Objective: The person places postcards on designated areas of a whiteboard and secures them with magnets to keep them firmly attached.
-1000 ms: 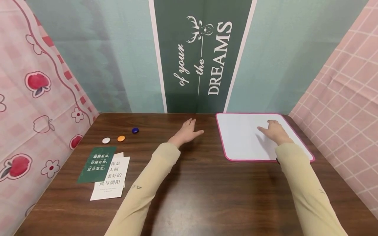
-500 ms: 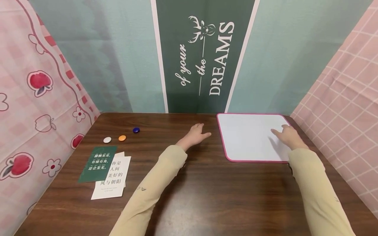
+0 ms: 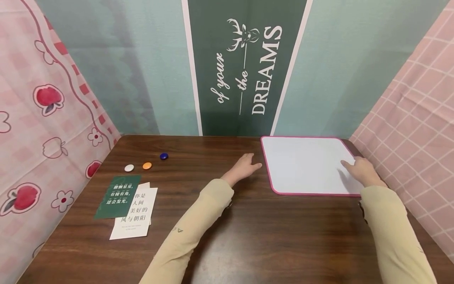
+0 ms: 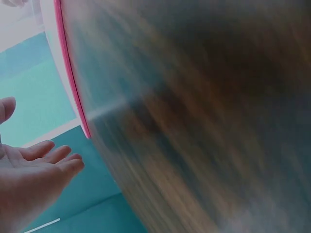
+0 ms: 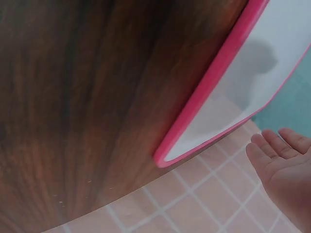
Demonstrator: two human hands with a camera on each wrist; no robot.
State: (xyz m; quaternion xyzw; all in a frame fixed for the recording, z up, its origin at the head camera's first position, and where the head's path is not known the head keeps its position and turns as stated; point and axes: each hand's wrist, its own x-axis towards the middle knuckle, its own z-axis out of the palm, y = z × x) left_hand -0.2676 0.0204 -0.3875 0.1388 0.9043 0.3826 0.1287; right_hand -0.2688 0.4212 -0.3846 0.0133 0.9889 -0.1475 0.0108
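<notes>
A whiteboard (image 3: 305, 165) with a pink rim lies flat at the back right of the brown table. My left hand (image 3: 244, 167) is just left of its left edge, thumb apart from the fingers and nothing held. In the left wrist view that hand (image 4: 41, 165) has its fingers extended near the pink rim (image 4: 73, 82). At the board's right edge is my right hand (image 3: 361, 170), overlapping the rim in the head view. The right wrist view shows this hand (image 5: 284, 165) with extended fingers beside the board (image 5: 233, 97), holding nothing.
On the left of the table (image 3: 269, 236) lie a white disc (image 3: 129, 168), an orange disc (image 3: 147, 165) and a blue disc (image 3: 164, 156). In front of them, a green card (image 3: 118, 197) overlaps white printed cards (image 3: 136, 225). Fabric walls border the back and both sides.
Both hands have moved right and slightly nearer the front. The left now reaches the board's left edge; the right has gone from over the board to its right edge.
</notes>
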